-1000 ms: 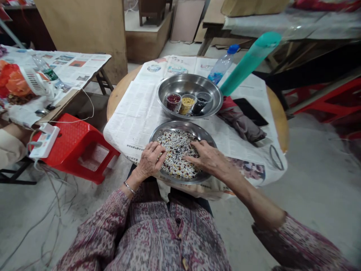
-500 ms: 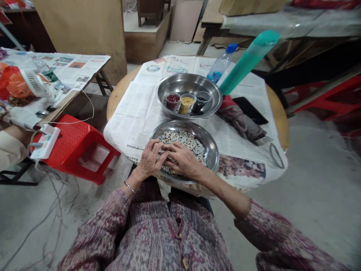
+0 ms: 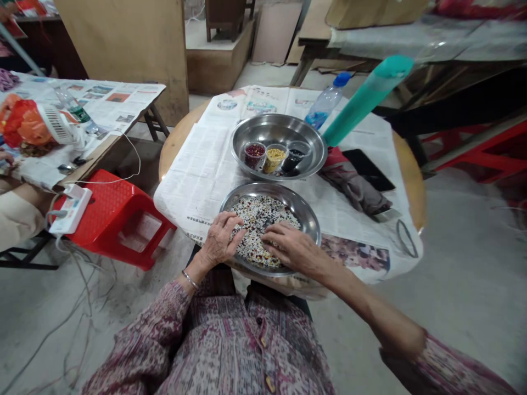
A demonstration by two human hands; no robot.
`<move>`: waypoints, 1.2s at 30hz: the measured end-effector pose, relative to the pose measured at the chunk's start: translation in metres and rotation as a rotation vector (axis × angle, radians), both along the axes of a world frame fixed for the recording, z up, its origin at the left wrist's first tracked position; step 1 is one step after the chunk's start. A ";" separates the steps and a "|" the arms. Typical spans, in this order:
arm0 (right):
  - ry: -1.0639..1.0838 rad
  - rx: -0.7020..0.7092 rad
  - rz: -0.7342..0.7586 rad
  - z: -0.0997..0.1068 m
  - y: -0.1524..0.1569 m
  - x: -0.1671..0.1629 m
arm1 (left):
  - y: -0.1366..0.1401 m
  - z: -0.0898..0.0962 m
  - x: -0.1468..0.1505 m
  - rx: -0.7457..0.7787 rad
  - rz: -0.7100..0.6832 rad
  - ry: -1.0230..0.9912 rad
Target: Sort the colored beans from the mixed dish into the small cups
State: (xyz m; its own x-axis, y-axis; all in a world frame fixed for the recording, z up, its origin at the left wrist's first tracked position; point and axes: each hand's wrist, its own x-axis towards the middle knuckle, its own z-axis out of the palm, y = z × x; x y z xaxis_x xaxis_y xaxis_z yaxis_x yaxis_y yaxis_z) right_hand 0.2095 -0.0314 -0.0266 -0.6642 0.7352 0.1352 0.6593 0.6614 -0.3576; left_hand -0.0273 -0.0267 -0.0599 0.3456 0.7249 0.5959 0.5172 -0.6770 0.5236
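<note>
A shallow steel basin (image 3: 312,227) in front of me holds a spread of mixed white, black, red and yellow grains (image 3: 263,211). At its left rim rests my left hand (image 3: 221,241), fingers bent and thumb apart, with nothing visible in it. My right hand (image 3: 294,249) reaches over the basin's right side, its fingers slightly apart and curved down to the grains. Behind stands a larger steel basin (image 3: 242,129) with three clear cups in it: a cup of red beans (image 3: 254,153), a cup of yellow grains (image 3: 275,158) and a cup of black beans (image 3: 295,156).
Newspaper (image 3: 189,186) covers the round table. A bottle (image 3: 325,101), a green tube-like object (image 3: 366,101), a dark cloth (image 3: 356,189) and a black flat object (image 3: 368,170) lie on the right. A red stool (image 3: 119,211) with a power strip (image 3: 72,208) is at left, near another person's arm (image 3: 24,206).
My hands, together over the grains before, are now apart. The right hand has moved right, and more grains show between the hands. The view has shifted slightly.
</note>
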 end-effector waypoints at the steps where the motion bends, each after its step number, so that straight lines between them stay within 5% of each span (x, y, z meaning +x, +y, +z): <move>1: -0.012 -0.021 0.000 0.006 -0.006 0.002 | 0.000 0.000 0.000 0.000 -0.002 0.002; 8: -0.159 -0.188 0.126 0.014 -0.017 0.004 | 0.000 0.003 0.000 0.016 0.000 0.015; 15: -0.119 0.099 -0.238 -0.009 0.021 -0.011 | 0.000 0.006 0.001 -0.003 0.014 0.022; 19: -0.045 0.110 -0.386 -0.016 0.032 -0.028 | 0.000 0.004 0.001 -0.025 0.023 0.030; 25: 0.142 -0.057 -0.054 -0.012 0.022 -0.055 | -0.002 0.002 0.000 -0.018 0.036 0.023; 29: 0.068 -0.126 0.069 -0.008 0.016 -0.040 | -0.001 0.002 -0.001 -0.035 0.039 0.044; 32: 0.025 -0.097 -0.041 -0.011 0.018 -0.013 | -0.001 0.002 -0.001 -0.040 0.029 0.036; 36: 0.041 0.019 -0.370 -0.016 0.032 0.010 | 0.000 0.004 -0.001 -0.028 0.016 0.021</move>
